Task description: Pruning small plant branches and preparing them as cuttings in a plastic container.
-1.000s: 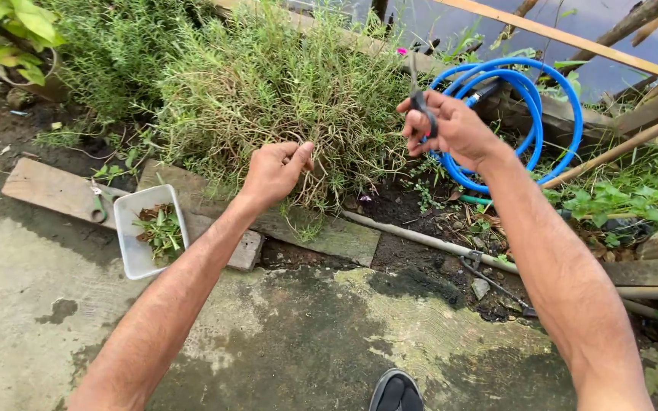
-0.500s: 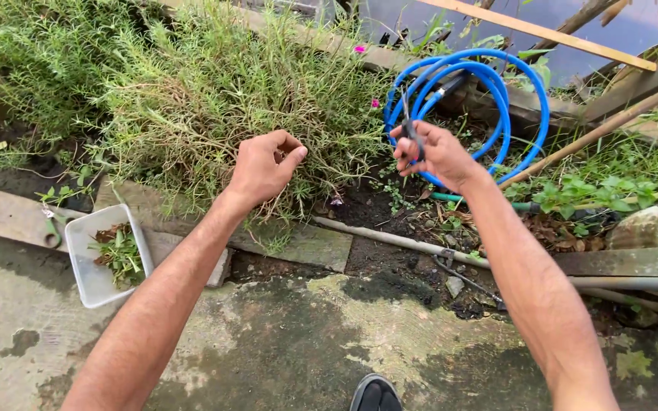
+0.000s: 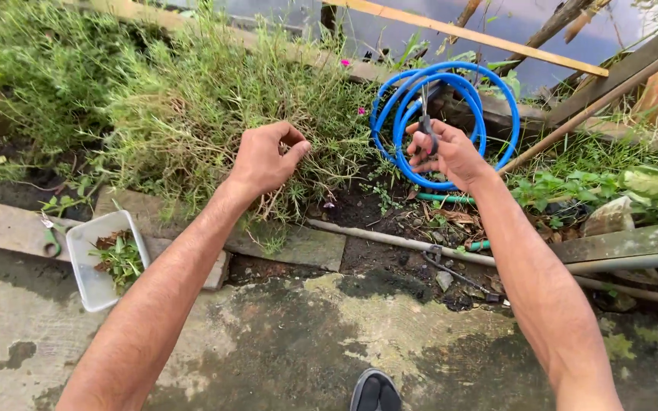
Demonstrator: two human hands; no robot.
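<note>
My left hand (image 3: 265, 157) is curled in front of a low bushy plant (image 3: 215, 99) with thin green and dry stems, thumb and fingers pinched together at the stems; whether a stem is in the pinch I cannot tell. My right hand (image 3: 451, 154) is held up to the right of the plant and grips black-handled scissors (image 3: 426, 122), blades pointing up. Behind that hand lies a coiled blue hose (image 3: 496, 91).
A white rectangular tub (image 3: 85, 266) with green cuttings sits at the left on a wooden plank (image 3: 1, 224), beside green-handled pruners (image 3: 49, 236). A grey pipe (image 3: 390, 240) runs along the soil edge. Wet concrete (image 3: 306, 342) lies below, my shoe (image 3: 375, 392) at the bottom.
The view has drifted, so the tub and plant sit further left. My right hand with the scissors has lowered slightly; my left hand stays at the plant's stems.
</note>
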